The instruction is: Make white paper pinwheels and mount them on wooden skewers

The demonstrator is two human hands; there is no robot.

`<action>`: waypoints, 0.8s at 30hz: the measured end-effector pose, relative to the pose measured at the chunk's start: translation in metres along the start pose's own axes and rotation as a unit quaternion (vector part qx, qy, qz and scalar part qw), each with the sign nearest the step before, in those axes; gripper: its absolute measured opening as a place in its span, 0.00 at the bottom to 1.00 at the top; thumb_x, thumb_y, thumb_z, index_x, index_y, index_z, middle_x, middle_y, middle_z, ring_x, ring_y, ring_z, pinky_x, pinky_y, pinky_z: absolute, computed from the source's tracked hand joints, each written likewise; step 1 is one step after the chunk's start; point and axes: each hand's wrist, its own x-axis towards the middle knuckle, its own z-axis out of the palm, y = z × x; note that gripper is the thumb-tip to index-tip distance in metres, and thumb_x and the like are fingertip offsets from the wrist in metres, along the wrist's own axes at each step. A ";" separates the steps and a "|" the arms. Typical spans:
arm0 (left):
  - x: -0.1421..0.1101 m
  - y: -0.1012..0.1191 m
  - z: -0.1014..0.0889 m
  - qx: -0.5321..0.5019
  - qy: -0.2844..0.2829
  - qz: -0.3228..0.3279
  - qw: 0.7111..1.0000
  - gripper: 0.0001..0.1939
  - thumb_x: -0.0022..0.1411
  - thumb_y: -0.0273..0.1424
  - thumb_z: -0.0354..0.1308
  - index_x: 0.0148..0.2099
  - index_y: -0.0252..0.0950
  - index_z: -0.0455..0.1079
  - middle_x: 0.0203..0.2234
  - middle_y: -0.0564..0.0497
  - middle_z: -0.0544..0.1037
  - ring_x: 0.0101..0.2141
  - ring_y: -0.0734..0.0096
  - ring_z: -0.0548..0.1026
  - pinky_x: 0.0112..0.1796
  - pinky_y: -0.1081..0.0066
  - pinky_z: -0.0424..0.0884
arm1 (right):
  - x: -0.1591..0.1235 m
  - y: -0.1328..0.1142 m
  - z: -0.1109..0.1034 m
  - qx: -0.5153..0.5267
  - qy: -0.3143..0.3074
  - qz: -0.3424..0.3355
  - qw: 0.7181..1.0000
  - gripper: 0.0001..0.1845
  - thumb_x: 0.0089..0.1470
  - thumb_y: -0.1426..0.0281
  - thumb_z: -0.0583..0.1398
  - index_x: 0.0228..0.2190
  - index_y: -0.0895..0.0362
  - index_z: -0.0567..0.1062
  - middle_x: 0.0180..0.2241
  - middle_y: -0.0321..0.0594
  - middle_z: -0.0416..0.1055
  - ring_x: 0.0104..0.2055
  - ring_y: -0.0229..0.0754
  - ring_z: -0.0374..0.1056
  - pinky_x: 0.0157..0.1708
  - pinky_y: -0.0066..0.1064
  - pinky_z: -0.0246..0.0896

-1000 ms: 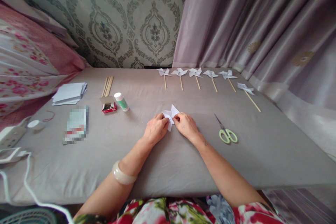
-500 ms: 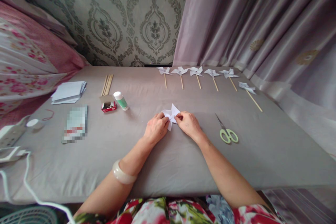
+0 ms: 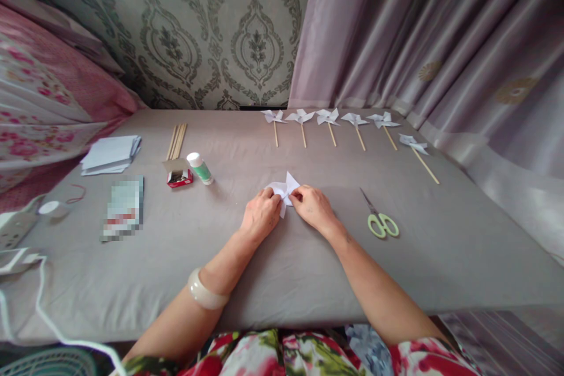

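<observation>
Between my two hands, low over the cloth, is a white paper pinwheel (image 3: 291, 182) with pointed blades and no stick showing. My left hand (image 3: 263, 211) is closed on its left side, the fingers curled over the paper. With thumb and forefinger, my right hand (image 3: 312, 207) pinches it near the centre. The fingertips cover part of the folds. A pair of scissors (image 3: 379, 220) with pale green handles lies to the right of my right hand, blades pointing away from me.
Several finished pinwheels on sticks (image 3: 330, 117) line the far right side. Left of my hands stand a glue stick (image 3: 200, 168), a small red open box (image 3: 179, 178) and wooden sticks (image 3: 177, 142). Farther left are stacked paper (image 3: 110, 154), a blurred packet (image 3: 123, 208) and a white cable (image 3: 48, 305).
Both hands stay on the paper pinwheel in nearly the same place. My right fingers shift very slightly at its centre. The whole view moves a little.
</observation>
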 end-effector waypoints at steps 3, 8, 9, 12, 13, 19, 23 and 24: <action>0.000 0.001 -0.001 0.002 -0.008 -0.003 1.000 0.15 0.67 0.30 0.43 0.41 0.37 0.72 0.39 0.47 0.73 0.42 0.66 0.72 0.39 0.72 0.68 | 0.000 0.000 0.001 -0.010 0.001 -0.020 1.000 0.11 0.58 0.67 0.55 0.35 0.55 0.77 0.39 0.43 0.76 0.41 0.42 0.71 0.37 0.28 0.59; 0.000 0.001 -0.001 0.007 -0.015 -0.003 1.000 0.15 0.67 0.30 0.43 0.41 0.36 0.72 0.39 0.46 0.72 0.43 0.65 0.71 0.39 0.71 0.68 | 0.002 0.000 0.004 -0.017 -0.001 -0.021 1.000 0.11 0.58 0.67 0.55 0.34 0.55 0.77 0.38 0.43 0.76 0.40 0.43 0.71 0.36 0.28 0.59; 0.000 0.002 -0.001 0.010 -0.016 -0.001 1.000 0.15 0.67 0.30 0.43 0.40 0.36 0.72 0.39 0.46 0.72 0.42 0.65 0.71 0.39 0.71 0.68 | 0.003 0.000 0.005 -0.016 -0.001 -0.018 1.000 0.11 0.58 0.67 0.55 0.34 0.55 0.77 0.38 0.43 0.76 0.40 0.43 0.71 0.37 0.29 0.59; -0.001 0.002 -0.002 0.016 -0.017 0.001 1.000 0.15 0.67 0.30 0.42 0.41 0.36 0.72 0.38 0.46 0.72 0.42 0.65 0.71 0.39 0.71 0.68 | 0.004 0.000 0.005 -0.008 -0.002 -0.008 1.000 0.10 0.57 0.68 0.55 0.35 0.56 0.76 0.39 0.43 0.76 0.40 0.43 0.71 0.37 0.28 0.59; -0.001 0.002 -0.002 0.017 -0.018 0.001 1.000 0.15 0.67 0.30 0.42 0.41 0.36 0.71 0.38 0.46 0.72 0.42 0.65 0.71 0.39 0.71 0.68 | 0.004 0.000 0.006 -0.004 -0.003 -0.003 1.000 0.10 0.57 0.68 0.55 0.35 0.56 0.76 0.39 0.43 0.76 0.40 0.42 0.71 0.37 0.28 0.59; -0.001 0.003 -0.003 0.016 -0.019 -0.002 1.000 0.15 0.67 0.29 0.42 0.41 0.36 0.72 0.38 0.46 0.72 0.42 0.66 0.71 0.39 0.71 0.69 | 0.005 0.003 0.007 0.023 0.009 -0.013 1.000 0.08 0.56 0.69 0.57 0.37 0.55 0.75 0.39 0.41 0.75 0.40 0.40 0.70 0.39 0.28 0.59; -0.002 0.003 -0.002 0.014 -0.022 -0.003 1.000 0.15 0.66 0.29 0.42 0.41 0.37 0.72 0.38 0.46 0.72 0.42 0.66 0.71 0.39 0.71 0.69 | 0.004 0.005 0.008 0.030 0.011 -0.020 0.999 0.09 0.57 0.68 0.57 0.37 0.54 0.76 0.39 0.40 0.74 0.40 0.39 0.69 0.40 0.27 0.59; -0.002 0.003 -0.002 0.015 -0.022 -0.001 1.000 0.15 0.66 0.29 0.42 0.41 0.37 0.72 0.38 0.46 0.72 0.42 0.66 0.71 0.39 0.71 0.69 | 0.004 0.005 0.009 0.031 0.012 -0.023 0.999 0.09 0.57 0.68 0.57 0.37 0.54 0.76 0.39 0.40 0.73 0.40 0.39 0.69 0.40 0.27 0.59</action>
